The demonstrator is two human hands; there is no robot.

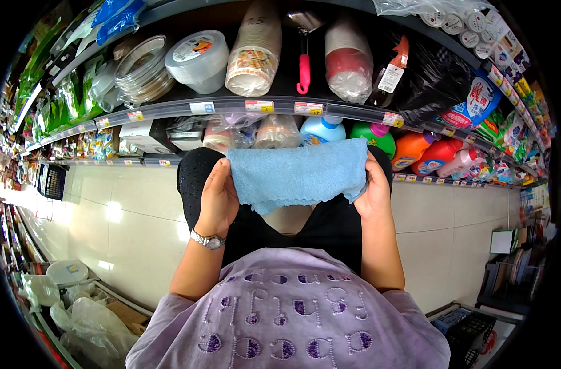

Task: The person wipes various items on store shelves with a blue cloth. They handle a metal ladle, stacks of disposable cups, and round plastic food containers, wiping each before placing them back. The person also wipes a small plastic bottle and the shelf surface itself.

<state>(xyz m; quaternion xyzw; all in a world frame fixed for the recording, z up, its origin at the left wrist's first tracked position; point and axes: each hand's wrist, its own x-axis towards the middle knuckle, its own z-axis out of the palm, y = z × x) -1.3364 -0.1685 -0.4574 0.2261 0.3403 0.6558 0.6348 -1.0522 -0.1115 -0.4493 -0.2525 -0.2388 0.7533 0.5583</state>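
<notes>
A light blue towel (299, 175) is stretched sideways between my two hands, above my knees. It looks folded, with a loose, uneven lower edge. My left hand (220, 200) pinches its left end, the thumb along the side, and a silver watch sits on that wrist. At the other end my right hand (374, 192) grips the towel's right edge, its fingers partly hidden behind the cloth. Just beyond the towel is the low shelf, where a light blue bottle (322, 129) and a green bottle (376, 138) stand.
Ahead, the upper shelf (194, 107) carries plastic tubs (197, 61), wrapped cup stacks (254, 58) and a pink-handled utensil (303, 71). Orange (409, 149) and red bottles (437, 157) line the lower shelf at right. Behind me on the left lies a bin with plastic bags (96, 326); dark crates (465, 332) stand behind right.
</notes>
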